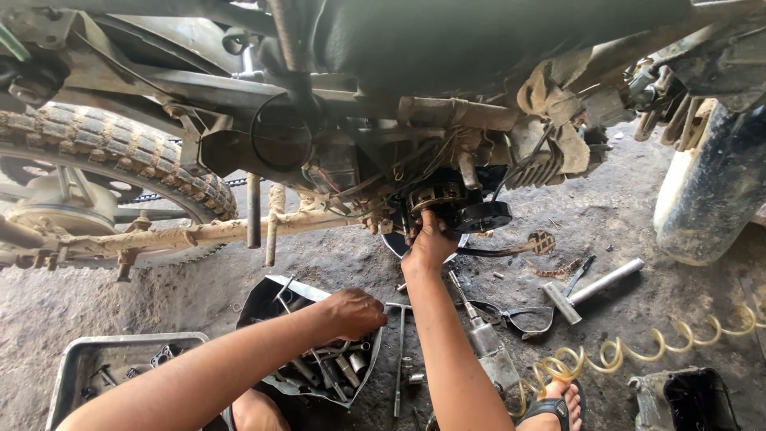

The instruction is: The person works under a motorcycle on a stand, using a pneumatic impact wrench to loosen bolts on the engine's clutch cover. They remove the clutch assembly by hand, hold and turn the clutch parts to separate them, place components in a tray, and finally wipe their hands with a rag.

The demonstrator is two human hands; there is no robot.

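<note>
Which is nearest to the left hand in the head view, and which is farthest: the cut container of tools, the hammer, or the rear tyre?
From the left hand:
1. Cut container of tools, directly under the hand, which reaches into it.
2. Rear tyre, up and to the left, behind the muddy frame.
3. Hammer, far to the right on the ground, beyond the right forearm.

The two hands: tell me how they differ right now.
The left hand is low, dipping into the cut-open container of tools on the ground; the right hand is raised against the motorcycle engine. The left arm lies across the view; the right arm points straight up. Both are bare.
</note>
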